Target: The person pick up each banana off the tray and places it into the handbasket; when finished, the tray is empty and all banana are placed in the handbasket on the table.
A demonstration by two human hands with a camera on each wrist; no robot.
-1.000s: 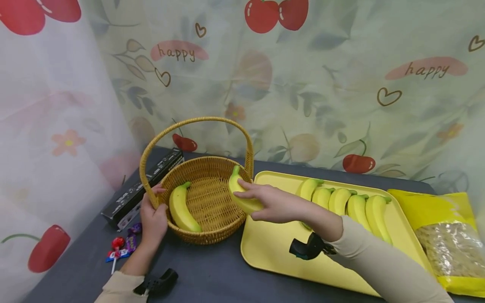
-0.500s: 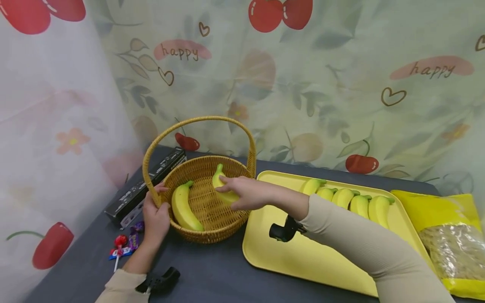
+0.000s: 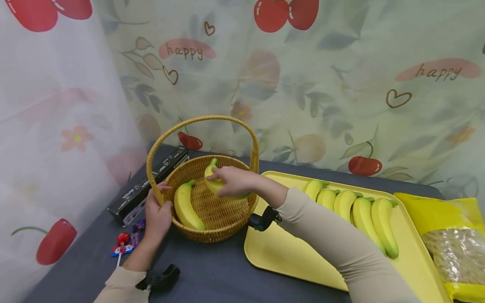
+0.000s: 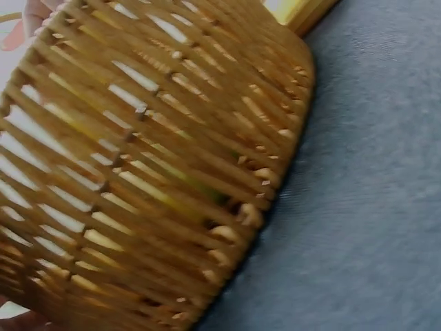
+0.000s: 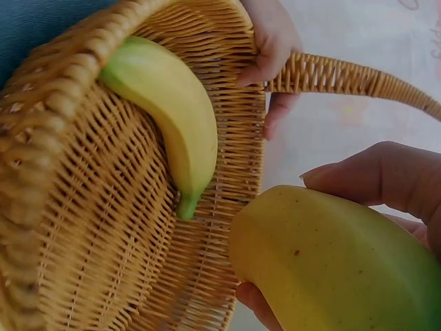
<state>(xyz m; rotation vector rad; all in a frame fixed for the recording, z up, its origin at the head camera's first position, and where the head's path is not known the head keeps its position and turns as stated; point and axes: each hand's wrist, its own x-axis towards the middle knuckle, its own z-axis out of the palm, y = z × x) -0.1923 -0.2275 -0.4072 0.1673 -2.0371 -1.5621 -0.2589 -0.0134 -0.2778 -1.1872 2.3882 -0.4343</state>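
Note:
A woven wicker basket with a tall arched handle stands on the dark tabletop. My left hand grips its left rim by the handle's base, thumb inside. Along the basket's left inner side lies one banana, seen also in the right wrist view. My right hand holds a second banana over the basket, thumb on one side and fingers on the other. Its green stem end points to the back in the head view. The left wrist view is mostly filled by the basket's outer wall.
Right of the basket, a yellow tray bears a row of several bananas. A yellow bag with a see-through window lies beyond it. A long black box, a red lollipop and purple-wrapped candy lie left.
My right hand has carried the banana leftward from the basket's right rim to above its middle and a little toward the back. The left hand keeps its grip on the rim.

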